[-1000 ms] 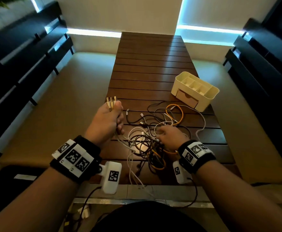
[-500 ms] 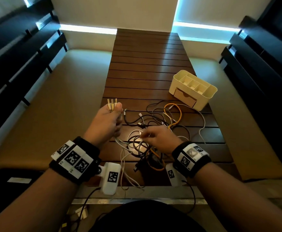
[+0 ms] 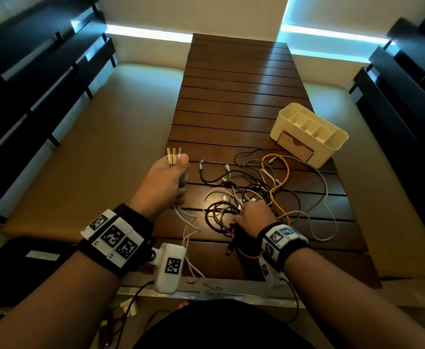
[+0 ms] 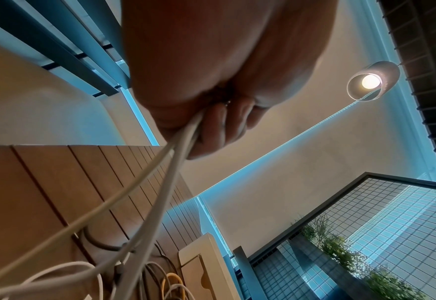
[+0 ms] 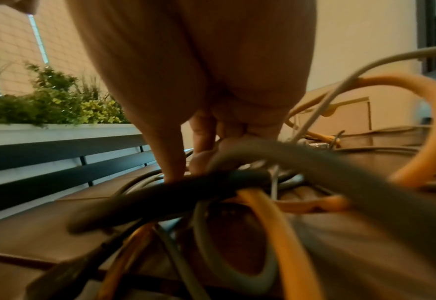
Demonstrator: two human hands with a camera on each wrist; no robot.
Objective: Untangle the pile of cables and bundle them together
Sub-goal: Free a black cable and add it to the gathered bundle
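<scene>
The left hand is raised at the left edge of the desk, its fingers curled tight round a few white cables; three plug ends stick up from the fist and the cords trail down over the near edge. Right of it, the pile of cables lies tangled on the desk, white, black and grey strands with an orange cable looping through. The right hand rests on the near side of the pile, fingers pressed down among the dark strands; whether they pinch one, I cannot tell. Far right stands a cream organizer, its top compartments showing nothing inside and its small front drawer closed.

Against half a second ago, the right hand has dropped lower and nearer into the pile, while the left hand keeps the same plugs.

The desk is dark slatted wood, flanked by tan cushioned benches with dark railings, under pale walls with strips of blue light.
</scene>
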